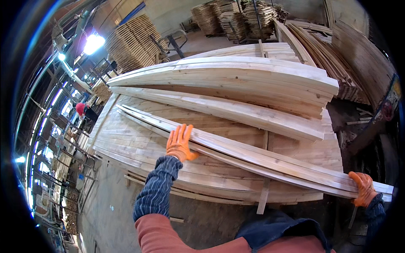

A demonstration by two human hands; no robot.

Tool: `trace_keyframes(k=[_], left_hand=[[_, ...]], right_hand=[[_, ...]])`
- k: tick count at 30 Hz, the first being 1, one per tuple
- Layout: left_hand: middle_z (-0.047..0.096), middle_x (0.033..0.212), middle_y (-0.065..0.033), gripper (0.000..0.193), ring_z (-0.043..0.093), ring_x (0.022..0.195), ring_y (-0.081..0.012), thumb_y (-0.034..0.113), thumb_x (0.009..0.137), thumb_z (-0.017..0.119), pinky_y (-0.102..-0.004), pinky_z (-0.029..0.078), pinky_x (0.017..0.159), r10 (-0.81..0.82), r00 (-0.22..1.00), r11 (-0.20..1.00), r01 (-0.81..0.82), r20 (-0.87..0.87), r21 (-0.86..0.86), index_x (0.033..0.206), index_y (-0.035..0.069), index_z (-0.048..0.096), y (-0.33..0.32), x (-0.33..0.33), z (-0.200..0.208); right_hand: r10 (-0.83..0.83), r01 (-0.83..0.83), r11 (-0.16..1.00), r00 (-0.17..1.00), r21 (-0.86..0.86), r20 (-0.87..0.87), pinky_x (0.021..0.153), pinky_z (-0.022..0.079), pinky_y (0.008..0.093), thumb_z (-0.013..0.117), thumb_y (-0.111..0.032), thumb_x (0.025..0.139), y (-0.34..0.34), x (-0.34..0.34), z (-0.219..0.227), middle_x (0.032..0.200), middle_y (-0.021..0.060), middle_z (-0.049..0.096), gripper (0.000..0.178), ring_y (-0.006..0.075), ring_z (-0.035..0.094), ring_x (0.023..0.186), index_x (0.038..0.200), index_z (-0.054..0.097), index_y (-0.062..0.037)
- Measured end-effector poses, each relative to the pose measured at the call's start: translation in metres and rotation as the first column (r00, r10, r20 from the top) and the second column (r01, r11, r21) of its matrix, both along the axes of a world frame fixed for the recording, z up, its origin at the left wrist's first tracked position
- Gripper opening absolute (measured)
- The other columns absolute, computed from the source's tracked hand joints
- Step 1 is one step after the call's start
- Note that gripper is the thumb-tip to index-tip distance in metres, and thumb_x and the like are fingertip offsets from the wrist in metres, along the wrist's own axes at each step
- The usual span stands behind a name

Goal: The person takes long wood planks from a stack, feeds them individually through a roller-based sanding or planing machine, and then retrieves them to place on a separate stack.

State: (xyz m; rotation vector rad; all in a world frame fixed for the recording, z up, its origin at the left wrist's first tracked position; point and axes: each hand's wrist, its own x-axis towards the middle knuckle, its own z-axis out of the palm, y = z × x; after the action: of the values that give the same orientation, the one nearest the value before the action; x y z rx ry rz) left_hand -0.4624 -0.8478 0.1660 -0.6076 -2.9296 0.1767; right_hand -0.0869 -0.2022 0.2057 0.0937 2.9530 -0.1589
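Observation:
A narrow bundle of long pale wooden boards (270,158) lies slantwise over a wide stack of boards (228,179). My left hand (179,144), in an orange glove, rests across the bundle left of its middle, fingers stretched out and thumb apart. At the right end, my right hand (363,188), gloved the same way, has its fingers wrapped over the boards; their tips are hidden. Just beyond the bundle lies a separate long board or narrow stack (236,109). Farther back, a taller group of boards (236,74) rests on the same stack.
A spacer strip (263,196) juts from the stack's near side. More lumber piles (130,44) stand at the back, with long boards (325,59) at the far right. Another person in red headwear (80,109) is far left. Grey floor (114,198) shows at lower left.

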Motion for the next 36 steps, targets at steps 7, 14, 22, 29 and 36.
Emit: trace_keyframes(k=[7,14,22,29,36], left_hand=[[0.047,0.148,-0.0181,0.115,0.043,0.144,-0.0357,0.041,0.065,0.093,-0.0469,0.033,0.122,0.019,1.0,0.998,-0.019,0.004,-0.06,0.159,0.011,0.034,0.031,-0.01,-0.005],[0.027,0.165,-0.0248,0.116,0.027,0.156,-0.0401,0.038,0.076,0.086,-0.0495,0.021,0.129,0.105,0.986,0.976,-0.078,0.127,-0.201,0.166,0.014,0.017,0.029,0.0,-0.01],[0.033,0.166,-0.0196,0.123,0.029,0.155,-0.0382,0.049,0.062,0.093,-0.0515,0.023,0.128,-0.233,0.963,0.905,0.265,0.132,-0.334,0.163,0.017,0.032,0.022,-0.054,0.037],[0.062,0.131,-0.0179,0.1,0.056,0.129,-0.0362,0.042,0.055,0.095,-0.0475,0.039,0.119,-0.359,0.894,0.87,0.425,0.268,-0.25,0.14,0.009,0.054,0.022,-0.082,0.02],[0.064,0.118,-0.0232,0.07,0.062,0.111,-0.0423,0.038,0.078,0.082,-0.0526,0.053,0.096,-0.403,0.907,0.844,0.42,0.122,-0.334,0.136,0.007,0.056,0.018,0.031,0.037]], right_hand=[[0.089,-0.068,0.993,0.969,0.095,-0.233,0.124,0.027,0.0556,0.088,-0.011,0.041,-0.006,-0.003,-0.037,0.141,0.0165,0.053,0.118,0.0393,0.05,0.135,0.15,0.044,-0.0196],[0.195,-0.199,0.98,0.938,0.016,-0.286,0.119,0.034,0.058,0.094,-0.029,0.039,-0.019,-0.042,-0.039,0.142,0.0198,0.055,0.121,0.0401,0.054,0.13,0.149,0.045,-0.0205],[0.137,-0.139,0.99,0.981,-0.006,-0.137,0.113,0.038,0.0571,0.094,-0.029,0.057,-0.038,-0.04,-0.031,0.136,0.0167,0.061,0.106,0.0389,0.058,0.126,0.153,0.049,-0.0245],[0.146,-0.145,0.989,0.989,-0.023,0.03,0.11,0.043,0.0538,0.091,-0.033,0.066,-0.03,-0.042,-0.022,0.145,0.0163,0.059,0.115,0.0344,0.059,0.13,0.165,0.034,-0.0325],[0.15,-0.146,0.983,0.988,0.115,-0.029,0.112,0.045,0.0486,0.09,-0.028,0.064,0.013,-0.011,-0.038,0.146,0.0102,0.06,0.122,0.0313,0.062,0.129,0.168,0.025,-0.035]])
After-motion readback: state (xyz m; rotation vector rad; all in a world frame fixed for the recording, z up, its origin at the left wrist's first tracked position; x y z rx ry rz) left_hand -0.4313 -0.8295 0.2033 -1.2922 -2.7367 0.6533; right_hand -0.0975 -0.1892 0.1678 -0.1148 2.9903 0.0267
